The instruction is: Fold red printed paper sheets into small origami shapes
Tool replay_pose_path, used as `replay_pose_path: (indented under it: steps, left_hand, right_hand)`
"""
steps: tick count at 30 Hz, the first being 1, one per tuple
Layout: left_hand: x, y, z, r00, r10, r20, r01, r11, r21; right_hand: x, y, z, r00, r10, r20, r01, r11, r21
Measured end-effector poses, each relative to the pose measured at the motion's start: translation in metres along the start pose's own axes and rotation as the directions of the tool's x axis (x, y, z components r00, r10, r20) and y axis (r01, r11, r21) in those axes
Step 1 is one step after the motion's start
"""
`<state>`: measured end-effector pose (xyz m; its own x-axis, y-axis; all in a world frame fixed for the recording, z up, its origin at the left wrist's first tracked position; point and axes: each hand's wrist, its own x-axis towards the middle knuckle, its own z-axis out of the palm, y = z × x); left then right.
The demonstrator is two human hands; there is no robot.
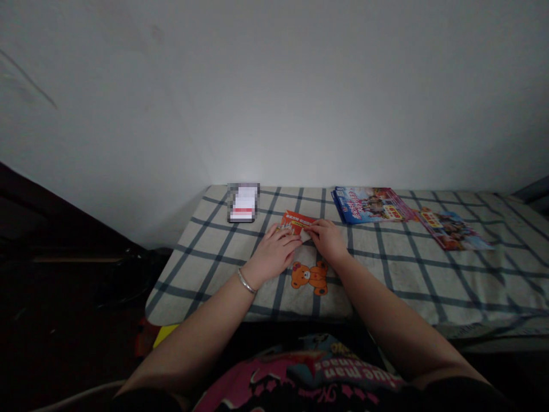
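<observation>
Red printed paper (pixel 300 218) mid tabletop (pixel 398 269), far side of the bear print (pixel 309 278). L hand (pixel 277 254) flat, fingers extended, resting on paper's near-left part. R hand (pixel 329 241) closed, fingertips pinching paper's right edge. Phone (pixel 243 206), screen lit, far left, near wall. Leaflet stack (pixel 371 205) far right, w/ more leaflets (pixel 454 230) just beside, further R.

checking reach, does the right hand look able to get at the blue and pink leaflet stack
Probably yes: only checked tablecloth lies between the right hand and the leaflet stack. Its fingers are on the orange paper, though, so they may have to leave that first.
</observation>
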<state>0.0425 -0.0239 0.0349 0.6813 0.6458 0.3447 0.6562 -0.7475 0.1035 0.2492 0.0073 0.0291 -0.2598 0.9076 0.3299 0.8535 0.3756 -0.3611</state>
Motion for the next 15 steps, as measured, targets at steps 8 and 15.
replay_pose_path:
  steps: [8,15]
  left_hand:
    - [0.0003,-0.0011,-0.0003,1.0,-0.004,-0.025,0.004,1.0,-0.008]
    - [-0.0013,-0.0027,0.0003,0.998,-0.002,-0.056,0.001,1.0,-0.012]
  right_hand:
    - [-0.0036,-0.0026,-0.0033,1.0,-0.015,-0.002,0.015,0.999,-0.035]
    - [-0.0096,-0.0009,-0.0058,1.0,-0.015,0.022,0.016,0.999,-0.05]
